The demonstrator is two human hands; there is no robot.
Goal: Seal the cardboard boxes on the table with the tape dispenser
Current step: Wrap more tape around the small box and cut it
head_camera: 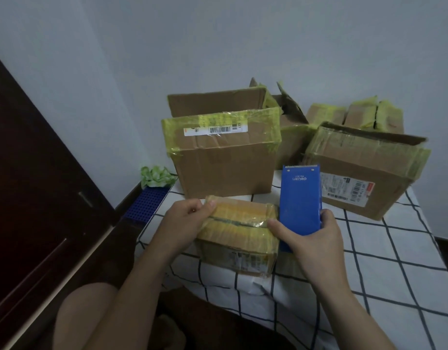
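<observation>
A small cardboard box (239, 231), its top covered in yellowish tape, lies at the near edge of the table. My left hand (185, 218) pinches the box's far left corner, thumb on top. My right hand (311, 238) grips the blue tape dispenser (300, 198), which stands on end against the box's right side. The thumb of that hand lies on the box's top right edge. A strip of clear tape runs across the seam on the box top.
A tall open box (222, 157) stands right behind the small one. Another open box (364, 170) lies at the right, with several smaller taped boxes (354, 117) at the back. The table has a white checked cloth (381, 261). A dark wooden door (28, 185) fills the left.
</observation>
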